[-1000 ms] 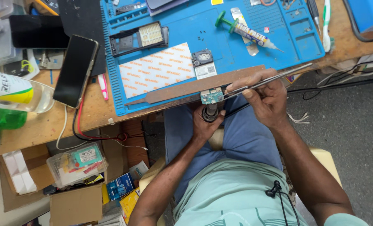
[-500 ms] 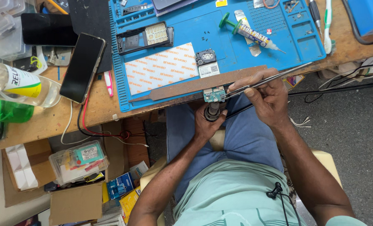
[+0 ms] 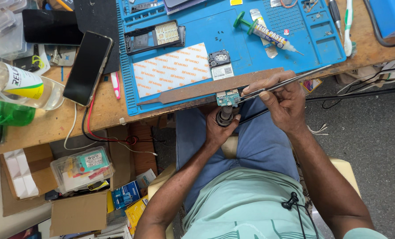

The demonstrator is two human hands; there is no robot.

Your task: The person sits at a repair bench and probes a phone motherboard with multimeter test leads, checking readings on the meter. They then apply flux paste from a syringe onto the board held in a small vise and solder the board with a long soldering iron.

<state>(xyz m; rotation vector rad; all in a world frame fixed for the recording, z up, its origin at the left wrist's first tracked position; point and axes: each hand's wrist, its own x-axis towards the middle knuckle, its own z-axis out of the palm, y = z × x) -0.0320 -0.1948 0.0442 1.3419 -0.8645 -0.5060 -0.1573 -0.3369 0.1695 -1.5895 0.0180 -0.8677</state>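
**Tweezers at a small circuit board, hot-air nozzle held below it**

The left hand (image 3: 218,128) is wrapped around a dark cylindrical metal nozzle (image 3: 225,116), fingers closed on its barrel, with its mouth pointing up at a small teal circuit board (image 3: 228,98). That board sits at the near edge of the blue silicone work mat (image 3: 197,31), just below a long brown strip (image 3: 219,86) lying across the mat's front. The right hand (image 3: 280,98) comes in from three o'clock, thumb and fingers pinched tight on a pair of slim silver tweezers (image 3: 290,82), whose tips reach the board's right edge. Whether the tips grip a part is too small to tell.

As a judgement, the work stands mid-way: board, tool and tweezers are brought together, but no part is seen lifted off or set aside.

At twelve o'clock from the board lie a small black square module (image 3: 218,58) and a white sheet with orange print (image 3: 171,68). At one o'clock rests a syringe of paste with a green plunger (image 3: 264,32). At ten o'clock a black smartphone (image 3: 87,67) lies on the wooden bench (image 3: 42,128), with a clear plastic bottle (image 3: 22,84) further towards nine o'clock.
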